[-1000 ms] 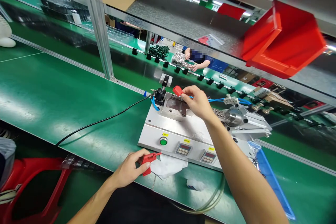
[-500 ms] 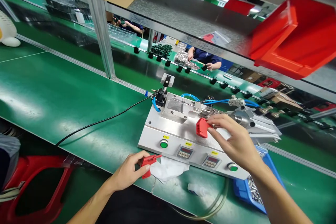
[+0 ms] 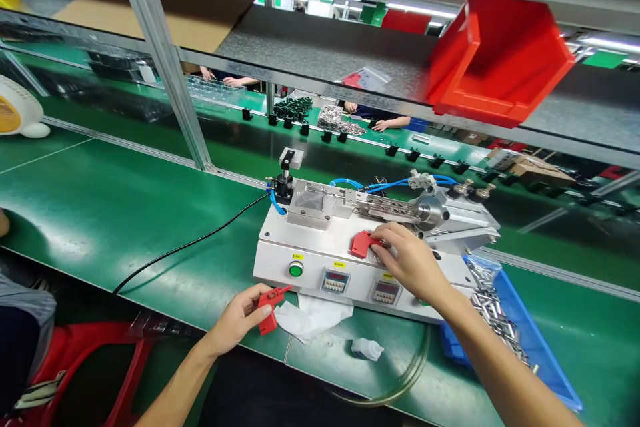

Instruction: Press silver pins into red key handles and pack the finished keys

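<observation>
My left hand (image 3: pixel 234 321) grips a red plastic part (image 3: pixel 269 319) between thumb and fingers. It is just off the bench's front edge, beside a white cloth (image 3: pixel 313 317). A second red plastic part (image 3: pixel 360 244) is pinched in the fingertips of my right hand (image 3: pixel 407 259). That part is low over the top plate of a white bench machine (image 3: pixel 280 230); I cannot tell whether it touches. On the machine are a metal fixture block (image 3: pixel 311 203), a green button (image 3: pixel 296 268) and small digital counters (image 3: pixel 336 280).
A blue bin (image 3: pixel 543 347) of metal pins stands at the right. A small crumpled white packet (image 3: pixel 367 349) and a clear hose (image 3: pixel 423 367) are in front of the machine. A red bin (image 3: pixel 505 67) sits on the overhead shelf. Co-workers' hands (image 3: pixel 390 124) show across the line.
The view has tilted up and swung right. My right hand has brought its red part slightly lower and turned it flatter over the machine. My left hand keeps its part nearly in place.
</observation>
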{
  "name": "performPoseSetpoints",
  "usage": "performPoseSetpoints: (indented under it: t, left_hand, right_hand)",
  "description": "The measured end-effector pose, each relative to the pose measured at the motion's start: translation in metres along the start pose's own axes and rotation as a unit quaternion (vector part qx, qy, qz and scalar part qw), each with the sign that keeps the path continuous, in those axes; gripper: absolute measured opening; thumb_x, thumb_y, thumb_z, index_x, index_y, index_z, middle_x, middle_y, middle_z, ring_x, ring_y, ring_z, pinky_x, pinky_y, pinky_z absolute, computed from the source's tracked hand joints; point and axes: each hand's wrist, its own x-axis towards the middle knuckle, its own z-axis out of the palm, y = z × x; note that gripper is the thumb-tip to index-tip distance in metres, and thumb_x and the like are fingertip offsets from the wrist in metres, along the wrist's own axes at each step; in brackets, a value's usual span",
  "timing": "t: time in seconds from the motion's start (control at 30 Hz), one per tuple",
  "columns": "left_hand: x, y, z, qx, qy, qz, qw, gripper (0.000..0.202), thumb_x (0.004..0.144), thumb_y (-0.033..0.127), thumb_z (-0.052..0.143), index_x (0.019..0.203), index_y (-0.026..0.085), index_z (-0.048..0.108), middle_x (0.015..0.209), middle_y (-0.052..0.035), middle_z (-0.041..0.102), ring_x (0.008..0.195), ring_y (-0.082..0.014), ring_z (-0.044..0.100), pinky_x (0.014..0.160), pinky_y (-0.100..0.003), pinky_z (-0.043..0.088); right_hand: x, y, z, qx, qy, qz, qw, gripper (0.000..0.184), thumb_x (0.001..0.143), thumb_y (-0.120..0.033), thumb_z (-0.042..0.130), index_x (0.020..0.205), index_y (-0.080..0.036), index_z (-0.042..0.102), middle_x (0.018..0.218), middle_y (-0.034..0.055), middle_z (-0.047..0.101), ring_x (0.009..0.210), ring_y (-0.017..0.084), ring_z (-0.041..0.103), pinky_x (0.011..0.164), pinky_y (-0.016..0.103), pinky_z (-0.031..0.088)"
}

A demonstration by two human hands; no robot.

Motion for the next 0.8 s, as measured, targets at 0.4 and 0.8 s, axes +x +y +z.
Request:
performPoseSetpoints:
  t: [0.4,0.8]
  left_hand:
    - [-0.022,0.088,-0.003,0.015,0.047,0.009,0.999,0.042,0.089,0.048,0.073,0.121,0.021,0.07,0.109,-0.0099,0.071,0.08,-0.0182,0.057,0.071,-0.028,0.047]
    - [-0.002,0.152,0.014,0.368,0.093,0.187,0.906,0.032,0.092,0.034,0.058,0.12,0.021,0.064,0.12,-0.0075,0.072,0.11,-0.0266,0.068,0.097,-0.037,0.056]
  right_hand:
    - [-0.016,0.01,0.01,0.0,0.023,-0.035,0.999,0.033,0.104,-0.037,0.042,0.129,-0.022,0.058,0.124,0.0147,0.071,0.111,0.031,0.071,0.089,0.044,0.059]
    - [-0.015,0.006,0.01,0.029,0.03,-0.038,0.998,0.029,0.102,-0.033,0.043,0.121,-0.024,0.064,0.122,0.0133,0.071,0.111,0.031,0.069,0.09,0.045,0.059]
